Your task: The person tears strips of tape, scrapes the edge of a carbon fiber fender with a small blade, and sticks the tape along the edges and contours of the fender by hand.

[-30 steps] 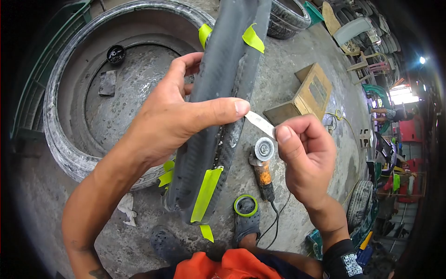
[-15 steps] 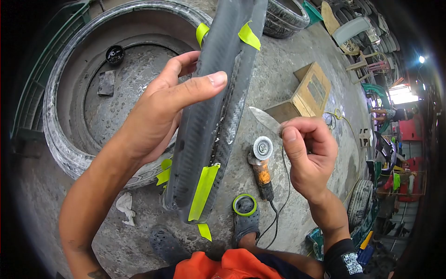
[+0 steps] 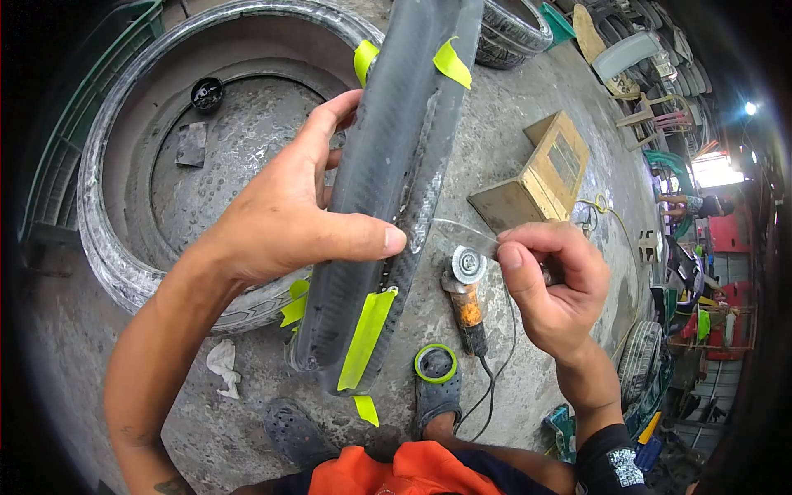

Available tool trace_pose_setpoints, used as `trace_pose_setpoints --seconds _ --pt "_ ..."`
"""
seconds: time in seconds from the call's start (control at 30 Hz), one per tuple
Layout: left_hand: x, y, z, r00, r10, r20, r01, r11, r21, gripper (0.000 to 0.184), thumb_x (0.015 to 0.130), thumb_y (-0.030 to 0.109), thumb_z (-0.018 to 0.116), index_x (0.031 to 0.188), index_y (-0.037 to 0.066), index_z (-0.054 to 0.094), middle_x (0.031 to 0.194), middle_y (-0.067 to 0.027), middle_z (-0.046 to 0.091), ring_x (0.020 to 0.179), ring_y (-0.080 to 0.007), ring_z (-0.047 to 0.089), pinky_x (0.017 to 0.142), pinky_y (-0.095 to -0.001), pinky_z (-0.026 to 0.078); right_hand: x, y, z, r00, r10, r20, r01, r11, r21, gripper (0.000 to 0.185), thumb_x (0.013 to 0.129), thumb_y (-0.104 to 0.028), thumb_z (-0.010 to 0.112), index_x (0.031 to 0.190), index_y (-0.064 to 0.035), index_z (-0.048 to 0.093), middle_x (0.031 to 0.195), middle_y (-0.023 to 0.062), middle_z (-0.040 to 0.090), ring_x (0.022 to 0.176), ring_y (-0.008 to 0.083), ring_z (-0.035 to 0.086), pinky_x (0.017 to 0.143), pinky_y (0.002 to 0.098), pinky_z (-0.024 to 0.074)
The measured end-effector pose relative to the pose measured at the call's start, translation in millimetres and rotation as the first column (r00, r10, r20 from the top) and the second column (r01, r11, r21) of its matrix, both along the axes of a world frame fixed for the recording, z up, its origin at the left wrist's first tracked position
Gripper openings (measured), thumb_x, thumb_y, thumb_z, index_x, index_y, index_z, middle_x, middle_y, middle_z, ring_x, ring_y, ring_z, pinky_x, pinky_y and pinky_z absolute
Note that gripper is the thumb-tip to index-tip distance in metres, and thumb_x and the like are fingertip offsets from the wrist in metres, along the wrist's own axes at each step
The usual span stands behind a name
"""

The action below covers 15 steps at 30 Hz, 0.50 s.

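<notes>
the left hand (image 3: 285,221) grips the panel (image 3: 375,186) at upper centre; the right hand (image 3: 559,287), right of centre, pinches a blade (image 3: 464,233), its tip by the panel's edge. a grinder (image 3: 467,310) lies below.

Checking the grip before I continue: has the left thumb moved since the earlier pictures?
Yes: the left thumb has moved down the view, its tip now closer to level with the unmoved grinder than in either earlier picture.

I'm looking into a workshop; a corded grinder (image 3: 468,312) lies on stained concrete floor (image 3: 544,363); tyres (image 3: 92,194) stand about.
</notes>
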State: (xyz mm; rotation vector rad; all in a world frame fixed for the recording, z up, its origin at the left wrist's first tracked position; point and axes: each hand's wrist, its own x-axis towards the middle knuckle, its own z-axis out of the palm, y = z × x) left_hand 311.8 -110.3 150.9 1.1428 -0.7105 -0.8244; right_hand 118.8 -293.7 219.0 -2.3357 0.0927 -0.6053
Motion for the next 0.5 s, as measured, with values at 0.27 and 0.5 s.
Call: trace_pose_setpoints --seconds 0.27,0.5 --pt "3.3 1.6 -0.5 1.0 -0.027 -0.012 0.027 1.0 0.008 0.122 0.067 0.024 0.089 0.16 -0.004 0.016 0.141 -0.0299 0.047 0.125 -0.037 0.059 0.106 -0.0446 0.049 3.2 3.1 5.9 0.998 0.047 -0.031 -0.049 0.995 -0.089 0.007 0.085 0.0 0.079 0.09 0.0005 0.074 0.076 0.0067 0.07 0.06 0.0134 0.062 0.054 0.026 0.0457" --pt "2.2 1.6 -1.1 1.0 -0.017 -0.001 0.017 1.0 0.014 0.121 0.068 0.025 0.088 0.16 -0.004 0.016 0.141 -0.0303 0.047 0.127 -0.037 0.058 0.106 -0.0445 0.049 7.2 1.9 6.7 0.997 0.066 -0.028 -0.068 0.993 -0.097 0.008 0.084 0.0 0.079 0.09 0.0004 0.074 0.075 0.007 0.07 0.059 0.014 0.061 0.053 0.027 0.0444"
